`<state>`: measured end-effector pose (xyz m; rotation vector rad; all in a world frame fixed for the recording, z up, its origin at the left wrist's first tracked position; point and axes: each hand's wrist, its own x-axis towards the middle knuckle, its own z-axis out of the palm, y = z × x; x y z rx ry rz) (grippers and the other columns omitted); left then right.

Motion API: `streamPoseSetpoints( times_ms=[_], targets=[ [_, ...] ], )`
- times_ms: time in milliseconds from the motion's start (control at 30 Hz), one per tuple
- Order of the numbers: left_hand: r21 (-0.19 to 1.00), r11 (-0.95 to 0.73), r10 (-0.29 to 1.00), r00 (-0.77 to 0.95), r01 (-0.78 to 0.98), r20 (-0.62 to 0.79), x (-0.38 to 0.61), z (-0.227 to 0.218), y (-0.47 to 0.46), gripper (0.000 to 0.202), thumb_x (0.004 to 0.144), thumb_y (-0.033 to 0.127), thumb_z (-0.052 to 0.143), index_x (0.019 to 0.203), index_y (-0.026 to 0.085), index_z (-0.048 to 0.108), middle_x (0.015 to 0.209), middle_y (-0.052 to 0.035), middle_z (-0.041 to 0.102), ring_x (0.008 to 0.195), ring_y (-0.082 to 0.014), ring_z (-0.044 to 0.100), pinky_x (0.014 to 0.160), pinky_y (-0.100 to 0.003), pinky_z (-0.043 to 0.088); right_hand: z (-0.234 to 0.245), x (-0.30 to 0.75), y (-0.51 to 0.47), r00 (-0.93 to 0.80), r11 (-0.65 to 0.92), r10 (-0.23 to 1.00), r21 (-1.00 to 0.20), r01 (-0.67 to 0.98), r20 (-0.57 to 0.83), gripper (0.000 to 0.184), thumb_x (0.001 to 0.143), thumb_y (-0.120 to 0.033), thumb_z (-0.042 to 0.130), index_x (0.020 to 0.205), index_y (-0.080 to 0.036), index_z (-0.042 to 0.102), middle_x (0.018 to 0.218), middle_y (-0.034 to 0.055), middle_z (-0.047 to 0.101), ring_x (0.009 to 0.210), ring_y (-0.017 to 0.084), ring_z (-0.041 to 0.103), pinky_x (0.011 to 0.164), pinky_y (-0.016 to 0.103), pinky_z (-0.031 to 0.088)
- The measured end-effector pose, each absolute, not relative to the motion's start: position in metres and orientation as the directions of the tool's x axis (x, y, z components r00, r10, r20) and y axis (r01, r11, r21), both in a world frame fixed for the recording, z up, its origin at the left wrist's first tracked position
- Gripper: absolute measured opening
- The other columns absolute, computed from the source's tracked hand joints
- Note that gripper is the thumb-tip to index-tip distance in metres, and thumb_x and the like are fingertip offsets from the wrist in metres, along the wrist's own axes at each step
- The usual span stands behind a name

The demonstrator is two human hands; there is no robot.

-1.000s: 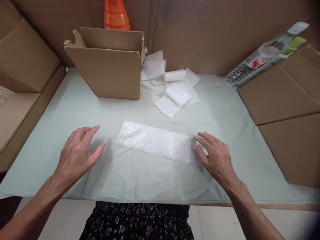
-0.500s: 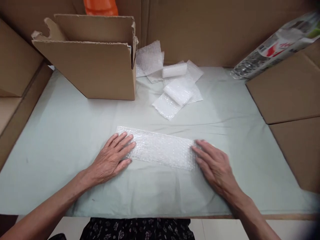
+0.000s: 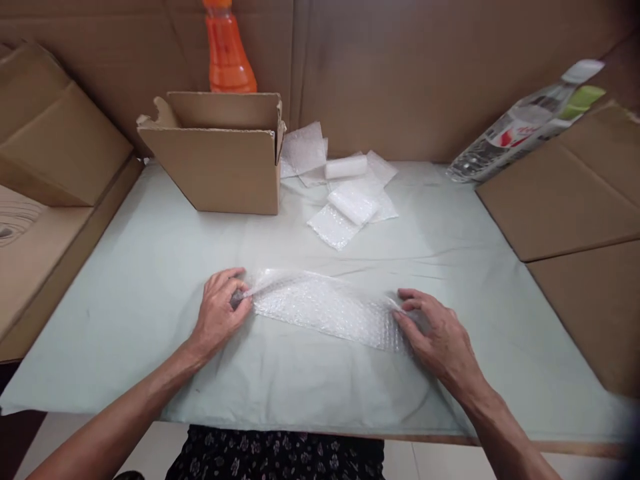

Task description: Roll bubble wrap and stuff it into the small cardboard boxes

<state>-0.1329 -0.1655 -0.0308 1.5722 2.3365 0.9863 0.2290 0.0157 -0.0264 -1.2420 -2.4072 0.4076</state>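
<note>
A long strip of bubble wrap (image 3: 320, 307) lies across the cloth in front of me, its upper layer lifted a little at both ends. My left hand (image 3: 223, 307) pinches the left end between thumb and fingers. At the opposite end, my right hand (image 3: 437, 333) has its thumb and forefinger closed on the edge of the same strip. Farther back, several smaller pieces of bubble wrap (image 3: 335, 227) lie in a loose heap, one of them rolled or folded up (image 3: 346, 167).
An open cardboard box (image 3: 235, 173) stands at the back left, with an orange bottle (image 3: 230, 57) behind it. Clear plastic bottles (image 3: 505, 137) lean at the back right beside cardboard (image 3: 565, 200). More cardboard (image 3: 70, 147) borders the left side. Pale green cloth (image 3: 165, 267) covers the table.
My hands have gone from lying flat on the bubble wrap to pinching its ends, and its upper layer has risen. The camera view has tilted up.
</note>
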Motion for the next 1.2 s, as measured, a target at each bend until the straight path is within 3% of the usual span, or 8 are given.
streamPoseSetpoints(
  times_ms=[100,233,533,633,767,900,1067,1200],
  targets=[
    [0.776,0.316,0.828,-0.558,0.546,0.055,-0.132,-0.015,-0.174,0.020,0.086,0.033,0.058,0.101,0.021,0.065,0.098,-0.0050,0.074,0.090,-0.0210,0.070,0.084,-0.036,0.056,-0.015,0.234,0.006,-0.422,0.418,0.896,-0.591,0.690,0.142,0.028,0.090,-0.052,0.060,0.094,-0.024,0.066,0.097,0.0070,0.076,0.086,0.025,0.073,0.073,0.036,0.058],
    [0.855,0.321,0.760,-0.649,0.407,0.024,-0.149,0.009,-0.182,0.048,0.085,0.039,0.062,0.128,0.017,0.060,0.095,-0.0046,0.073,0.088,-0.0190,0.071,0.081,-0.031,0.056,-0.004,0.229,-0.008,-0.455,0.283,0.890,-0.739,0.611,-0.035,0.044,0.086,-0.058,0.066,0.112,-0.023,0.068,0.085,0.0057,0.073,0.077,0.023,0.072,0.066,0.032,0.058],
    [0.549,0.109,0.885,-0.333,0.828,0.326,-0.167,0.040,-0.066,0.057,0.086,0.019,0.057,0.142,0.012,0.054,0.139,-0.0155,0.064,0.125,-0.0292,0.061,0.109,-0.047,0.048,0.000,0.170,-0.125,-0.788,0.097,0.560,-0.924,0.369,-0.256,0.051,0.094,-0.046,0.060,0.138,-0.021,0.061,0.109,0.0115,0.074,0.092,0.026,0.070,0.091,0.043,0.059],
    [0.441,-0.013,0.919,-0.163,0.898,0.360,-0.158,0.029,-0.063,0.064,0.086,0.017,0.061,0.148,0.010,0.048,0.147,-0.0193,0.057,0.139,-0.0353,0.050,0.117,-0.058,0.039,-0.005,0.166,-0.141,-0.704,-0.087,0.638,-0.938,0.337,-0.312,0.053,0.093,-0.049,0.064,0.138,-0.021,0.060,0.107,0.0109,0.073,0.096,0.026,0.069,0.091,0.041,0.058],
    [0.458,-0.352,0.926,0.233,0.816,0.297,-0.140,0.013,-0.146,0.071,0.085,-0.002,0.044,0.151,0.025,0.046,0.149,-0.0092,0.058,0.147,-0.0268,0.044,0.121,-0.055,0.040,-0.001,0.164,-0.145,-0.651,-0.519,0.583,-0.839,0.160,-0.485,0.042,0.090,-0.050,0.071,0.119,-0.020,0.068,0.093,0.0061,0.070,0.078,0.017,0.065,0.071,0.028,0.057],
    [0.502,-0.327,0.945,0.268,0.801,0.188,-0.107,0.007,-0.234,0.086,0.083,-0.001,0.050,0.161,0.026,0.027,0.165,-0.0135,0.039,0.156,-0.0306,0.031,0.122,-0.060,0.038,0.007,0.149,-0.148,-0.701,-0.742,0.482,-0.670,-0.008,-0.526,0.043,0.083,-0.050,0.079,0.111,-0.019,0.069,0.080,0.0012,0.064,0.060,0.009,0.054,0.050,0.020,0.049],
    [0.712,-0.240,0.948,0.002,0.660,0.318,-0.078,0.004,-0.231,0.059,0.091,0.011,0.058,0.147,0.026,0.048,0.114,-0.0085,0.074,0.110,-0.0245,0.070,0.095,-0.042,0.059,0.009,0.144,-0.141,-0.794,-0.707,0.489,-0.697,-0.119,-0.361,0.053,0.089,-0.063,0.066,0.118,-0.019,0.068,0.089,0.0069,0.071,0.065,0.014,0.064,0.054,0.025,0.056],
    [0.809,0.160,0.948,-0.315,0.565,0.033,-0.092,0.010,-0.182,0.048,0.092,0.025,0.059,0.140,0.020,0.054,0.089,-0.0023,0.073,0.075,-0.0168,0.068,0.070,-0.030,0.056,0.010,0.157,-0.117,-0.735,-0.116,0.677,-0.992,-0.051,-0.041,0.044,0.103,-0.055,0.048,0.132,-0.026,0.065,0.110,0.0108,0.076,0.091,0.023,0.073,0.075,0.037,0.062]
  ],
)
